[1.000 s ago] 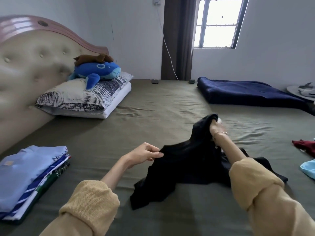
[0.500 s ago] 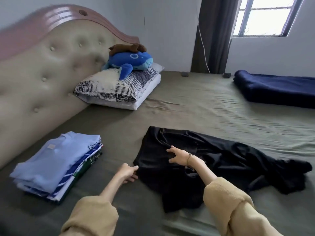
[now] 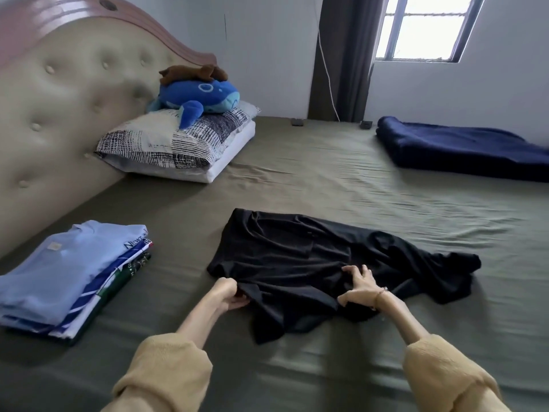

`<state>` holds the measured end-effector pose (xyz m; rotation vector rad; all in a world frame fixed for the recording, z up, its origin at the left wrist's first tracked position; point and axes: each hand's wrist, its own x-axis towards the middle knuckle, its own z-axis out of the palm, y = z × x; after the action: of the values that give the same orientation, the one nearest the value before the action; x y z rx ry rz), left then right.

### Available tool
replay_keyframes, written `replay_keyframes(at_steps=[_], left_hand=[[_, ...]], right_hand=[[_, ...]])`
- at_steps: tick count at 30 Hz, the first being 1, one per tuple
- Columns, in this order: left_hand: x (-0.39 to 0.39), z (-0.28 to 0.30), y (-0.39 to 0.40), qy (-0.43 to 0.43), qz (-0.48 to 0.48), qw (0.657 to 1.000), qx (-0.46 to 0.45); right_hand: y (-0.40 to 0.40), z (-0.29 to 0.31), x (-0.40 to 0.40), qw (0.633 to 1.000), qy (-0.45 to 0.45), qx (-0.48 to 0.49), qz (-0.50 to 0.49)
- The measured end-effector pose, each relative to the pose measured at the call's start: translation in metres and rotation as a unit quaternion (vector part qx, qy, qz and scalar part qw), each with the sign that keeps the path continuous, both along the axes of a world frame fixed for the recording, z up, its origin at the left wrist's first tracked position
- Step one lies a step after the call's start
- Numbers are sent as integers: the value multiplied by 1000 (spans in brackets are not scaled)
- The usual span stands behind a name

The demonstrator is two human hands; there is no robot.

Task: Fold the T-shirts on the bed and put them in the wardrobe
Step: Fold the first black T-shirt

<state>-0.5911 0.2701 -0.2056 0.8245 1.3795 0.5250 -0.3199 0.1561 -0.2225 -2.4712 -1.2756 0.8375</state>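
On the bed (image 3: 297, 179), the black T-shirt (image 3: 297, 257) lies rumpled; left hand (image 3: 230, 294) grips its near edge, right hand (image 3: 358, 288) pinches cloth with fingers spread. Spreading step; next it needs flattening.

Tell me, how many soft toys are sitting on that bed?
2. A blue whale-like plush toy lies on the patterned pillow by the headboard, and a brown plush toy lies on top of the blue one. Others could be hidden beyond the picture's edges.
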Motion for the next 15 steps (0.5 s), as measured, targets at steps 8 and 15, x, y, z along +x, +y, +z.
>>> replay_keyframes(at_steps=[8, 15], left_hand=[[-22, 25, 16, -76, 242, 962, 103], [-2, 13, -23, 26, -4, 998, 51]], right_hand=[[-36, 0, 23, 995, -82, 46, -24], [-68, 8, 28, 930, -68, 50, -357]])
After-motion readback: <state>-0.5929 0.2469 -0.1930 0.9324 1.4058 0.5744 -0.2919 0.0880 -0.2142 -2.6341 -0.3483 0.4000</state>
